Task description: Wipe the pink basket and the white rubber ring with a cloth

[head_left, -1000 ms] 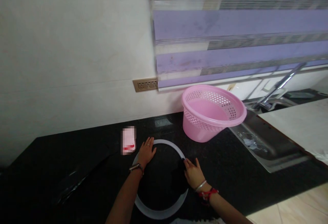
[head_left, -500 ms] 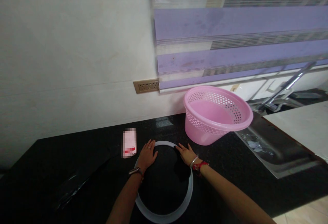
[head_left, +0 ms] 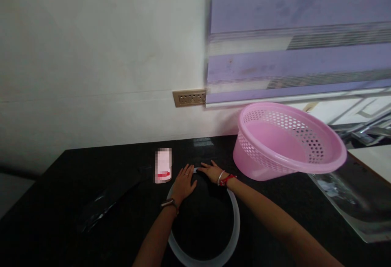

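Note:
A whitish, translucent ring (head_left: 236, 222) lies flat on the black countertop (head_left: 122, 230), its inside as dark as the stone. On the ring's far left edge rests my left hand (head_left: 183, 182), fingers stretched forward and thumb apart. My right hand (head_left: 212, 172) lies on the far edge just to the right, its fingers spread and pointing left. Only a short piece of the ring shows between the two hands. Both hands touch the ring from above; no fingers are wrapped round it.
A pink basket (head_left: 269, 169) with a perforated rim stands to the right, beside the steel sink (head_left: 345, 214). Left of the ring are a blurred-out pink phone-like object (head_left: 164, 165) and a shiny black plastic piece (head_left: 97, 210). A wall socket (head_left: 190, 98) sits behind.
My right hand has slid left along the ring's far edge, closer to my left hand. The left hand stays near its place. The whole view has shifted, so things appear farther right.

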`<move>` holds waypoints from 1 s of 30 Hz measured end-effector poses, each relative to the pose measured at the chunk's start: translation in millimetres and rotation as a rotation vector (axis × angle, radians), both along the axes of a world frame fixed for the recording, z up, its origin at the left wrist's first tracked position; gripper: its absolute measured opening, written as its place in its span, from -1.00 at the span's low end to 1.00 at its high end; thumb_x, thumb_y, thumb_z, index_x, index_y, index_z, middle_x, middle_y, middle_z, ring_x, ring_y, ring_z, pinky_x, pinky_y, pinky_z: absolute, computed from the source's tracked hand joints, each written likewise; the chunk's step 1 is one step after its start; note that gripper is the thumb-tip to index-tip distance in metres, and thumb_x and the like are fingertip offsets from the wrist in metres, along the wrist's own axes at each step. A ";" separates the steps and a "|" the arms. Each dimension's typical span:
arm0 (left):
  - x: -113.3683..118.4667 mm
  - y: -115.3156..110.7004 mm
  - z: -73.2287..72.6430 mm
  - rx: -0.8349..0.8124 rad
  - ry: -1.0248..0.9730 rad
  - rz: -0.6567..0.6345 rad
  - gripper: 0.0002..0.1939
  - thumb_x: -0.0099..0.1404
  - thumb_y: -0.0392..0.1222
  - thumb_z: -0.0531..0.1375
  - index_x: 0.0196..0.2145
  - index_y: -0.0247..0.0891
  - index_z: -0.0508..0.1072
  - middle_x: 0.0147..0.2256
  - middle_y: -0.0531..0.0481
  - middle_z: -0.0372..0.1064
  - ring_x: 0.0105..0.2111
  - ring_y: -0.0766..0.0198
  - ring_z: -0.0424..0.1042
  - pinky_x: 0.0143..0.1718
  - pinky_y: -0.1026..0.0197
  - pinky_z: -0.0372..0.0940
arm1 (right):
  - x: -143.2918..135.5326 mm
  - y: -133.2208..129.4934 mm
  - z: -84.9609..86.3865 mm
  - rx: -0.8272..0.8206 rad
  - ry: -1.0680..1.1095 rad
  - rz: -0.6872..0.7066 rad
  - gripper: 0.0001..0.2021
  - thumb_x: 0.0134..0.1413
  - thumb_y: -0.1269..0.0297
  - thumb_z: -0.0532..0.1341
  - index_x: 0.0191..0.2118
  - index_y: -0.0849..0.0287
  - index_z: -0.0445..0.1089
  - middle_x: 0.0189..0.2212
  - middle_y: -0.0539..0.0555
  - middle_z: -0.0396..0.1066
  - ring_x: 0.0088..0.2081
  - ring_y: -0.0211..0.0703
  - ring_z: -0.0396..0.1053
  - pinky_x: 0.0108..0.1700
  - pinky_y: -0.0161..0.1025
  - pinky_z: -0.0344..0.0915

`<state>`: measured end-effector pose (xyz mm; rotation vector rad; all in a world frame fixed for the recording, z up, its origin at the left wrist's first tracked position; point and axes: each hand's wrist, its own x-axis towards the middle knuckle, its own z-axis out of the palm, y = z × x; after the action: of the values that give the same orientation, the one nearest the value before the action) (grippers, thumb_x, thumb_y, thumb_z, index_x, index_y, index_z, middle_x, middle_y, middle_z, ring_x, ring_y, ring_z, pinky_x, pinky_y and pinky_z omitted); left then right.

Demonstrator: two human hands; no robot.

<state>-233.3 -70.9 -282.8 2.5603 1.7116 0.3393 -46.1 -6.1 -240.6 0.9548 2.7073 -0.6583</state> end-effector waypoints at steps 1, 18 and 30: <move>-0.1 0.1 -0.2 -0.006 -0.001 0.004 -0.44 0.24 -0.09 -0.06 0.16 -0.36 0.03 0.12 -0.18 0.12 0.17 0.08 -0.02 0.11 -0.03 0.03 | 0.0 -0.4 0.1 -0.001 0.002 0.000 -0.41 -0.05 0.56 -0.05 0.17 0.19 0.05 0.13 0.18 0.10 0.22 -0.11 -0.14 0.14 0.24 -0.23; -0.9 2.3 -9.2 -0.017 0.063 0.049 -0.43 0.25 -0.07 -0.07 0.18 -0.35 0.01 0.13 -0.16 0.12 0.17 0.09 0.01 0.12 -0.02 0.00 | 53.8 -120.5 21.6 0.038 -0.122 -0.587 -0.48 0.03 0.50 -0.14 0.15 0.44 0.07 0.09 0.31 0.13 0.18 -0.10 -0.01 0.19 0.15 -0.44; 8.6 -6.8 -5.0 -0.006 0.092 0.182 -0.48 0.28 -0.08 -0.11 0.12 -0.42 0.14 0.11 -0.24 0.14 0.13 0.01 0.08 0.06 -0.06 0.09 | 62.1 -129.6 11.3 0.094 -0.184 -0.662 -0.49 0.08 0.52 -0.19 0.16 0.35 0.08 0.10 0.29 0.12 0.17 -0.12 0.02 0.19 0.11 -0.32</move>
<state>-224.7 -77.8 -287.9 2.4575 1.9809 0.2261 16.1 -135.7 -229.2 1.8595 2.2543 -0.5058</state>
